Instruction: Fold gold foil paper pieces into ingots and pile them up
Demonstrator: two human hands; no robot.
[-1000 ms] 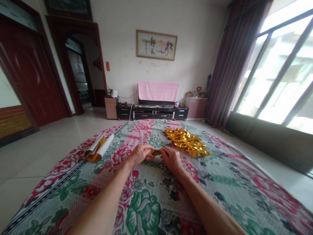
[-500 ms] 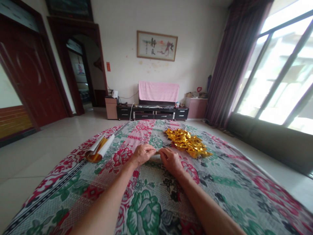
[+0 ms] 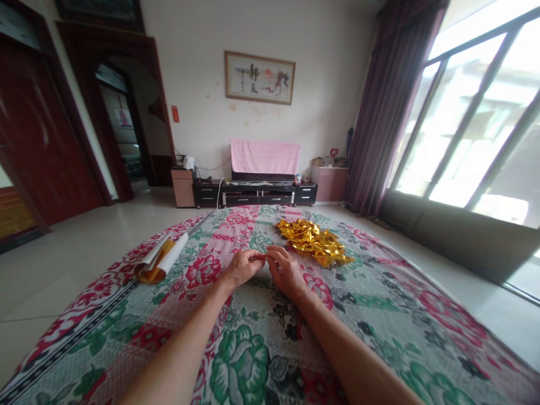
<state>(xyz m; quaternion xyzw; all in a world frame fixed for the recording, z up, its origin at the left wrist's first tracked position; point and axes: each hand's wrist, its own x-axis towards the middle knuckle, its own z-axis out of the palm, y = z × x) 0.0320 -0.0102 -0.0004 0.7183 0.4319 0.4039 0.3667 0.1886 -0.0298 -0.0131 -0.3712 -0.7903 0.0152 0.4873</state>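
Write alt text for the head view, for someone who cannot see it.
The left hand and right hand are close together over a flowered cloth; anything held is unclear. A gold pile lies beyond the right hand, a white-and-gold roll to the left. Behind, a pink towel hangs below a framed picture.

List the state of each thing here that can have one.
Left hand: fingers drawn together; any contents hidden.
Right hand: fingers bent, close to the left's; any contents hidden.
White-and-gold roll: loosely curled, lying on its side.
Gold foil pieces: creased, heaped together.
Floral cloth: spread out.
Pink cloth: draped.
Purple curtain: drawn aside.
Framed picture: hanging.
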